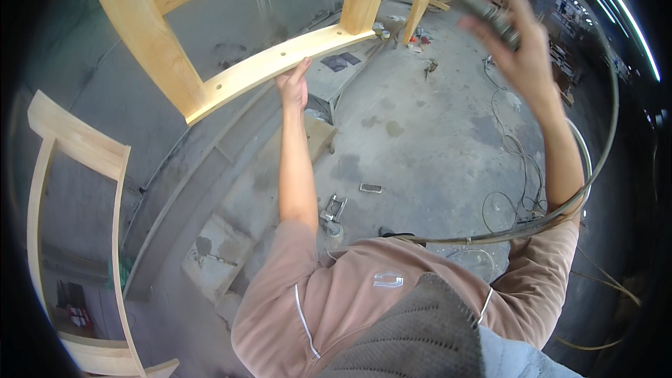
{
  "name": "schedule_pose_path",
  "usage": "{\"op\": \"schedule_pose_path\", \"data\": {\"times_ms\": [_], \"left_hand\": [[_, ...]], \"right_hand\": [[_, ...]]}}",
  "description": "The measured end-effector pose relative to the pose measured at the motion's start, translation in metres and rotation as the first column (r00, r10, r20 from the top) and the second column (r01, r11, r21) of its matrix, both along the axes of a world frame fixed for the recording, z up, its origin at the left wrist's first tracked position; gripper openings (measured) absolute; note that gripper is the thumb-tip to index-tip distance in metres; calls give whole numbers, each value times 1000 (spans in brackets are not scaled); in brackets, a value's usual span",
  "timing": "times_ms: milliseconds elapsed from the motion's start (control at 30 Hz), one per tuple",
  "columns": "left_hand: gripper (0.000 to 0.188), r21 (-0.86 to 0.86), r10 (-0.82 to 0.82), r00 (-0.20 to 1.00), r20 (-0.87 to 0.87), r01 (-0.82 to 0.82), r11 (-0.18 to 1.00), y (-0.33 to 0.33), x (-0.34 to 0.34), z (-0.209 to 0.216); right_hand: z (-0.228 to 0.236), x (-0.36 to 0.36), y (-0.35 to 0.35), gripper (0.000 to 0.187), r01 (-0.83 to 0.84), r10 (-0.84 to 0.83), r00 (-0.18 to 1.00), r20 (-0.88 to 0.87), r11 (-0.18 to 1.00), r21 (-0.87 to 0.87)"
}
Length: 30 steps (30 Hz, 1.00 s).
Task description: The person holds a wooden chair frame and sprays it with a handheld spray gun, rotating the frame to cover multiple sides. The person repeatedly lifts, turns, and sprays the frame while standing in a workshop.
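Note:
A pale wooden frame [252,66], made of curved rails and wide uprights, hangs at the upper left. My left hand [294,86] grips the near edge of its lower rail, thumb on top and the other fingers mostly hidden beneath. Raised at the upper right, my right hand [521,52] is wrapped round a metal spray gun [490,17]. Motion blurs both the gun and the fingers. From the gun a hose [616,84] loops past my right arm and runs across in front of my body.
Another wooden frame [115,238] hangs at the left. Below are a stained board [218,248] and a low ledge [276,157]. On the concrete floor [413,147] lie a metal tool [336,206], a small rectangular piece [371,187] and coiled hoses [514,199].

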State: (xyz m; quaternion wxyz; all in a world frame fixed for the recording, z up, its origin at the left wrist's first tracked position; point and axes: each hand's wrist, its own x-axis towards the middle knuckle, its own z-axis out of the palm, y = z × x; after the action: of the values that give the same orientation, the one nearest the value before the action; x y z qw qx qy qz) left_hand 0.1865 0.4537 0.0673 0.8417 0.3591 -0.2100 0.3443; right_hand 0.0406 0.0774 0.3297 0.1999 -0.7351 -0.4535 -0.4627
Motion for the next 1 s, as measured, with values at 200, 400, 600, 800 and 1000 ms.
{"op": "schedule_pose_path", "data": {"times_ms": [200, 400, 600, 800, 1000], "left_hand": [[62, 91, 77, 996, -48, -72, 993, 11, -10, 5], [55, 210, 143, 976, -165, -106, 972, 39, -19, 8], [53, 223, 154, 954, -258, -96, 970, 52, 15, 7], [42, 225, 181, 945, -272, -120, 967, 66, 78, 0], [61, 134, 153, 902, -403, -107, 985, 53, 119, -43]], "right_hand": [[48, 13, 23, 37, 94, -97, 995, 1, 972, 214], [36, 13, 65, 41, 43, 93, 522, -848, 990, 135], [49, 126, 122, 43, 122, -13, 789, -614, 983, 136], [55, 135, 179, 45, -147, 260, 556, -789, 966, 215], [57, 186, 186, 50, -376, 245, 278, -929, 918, 129]]}}
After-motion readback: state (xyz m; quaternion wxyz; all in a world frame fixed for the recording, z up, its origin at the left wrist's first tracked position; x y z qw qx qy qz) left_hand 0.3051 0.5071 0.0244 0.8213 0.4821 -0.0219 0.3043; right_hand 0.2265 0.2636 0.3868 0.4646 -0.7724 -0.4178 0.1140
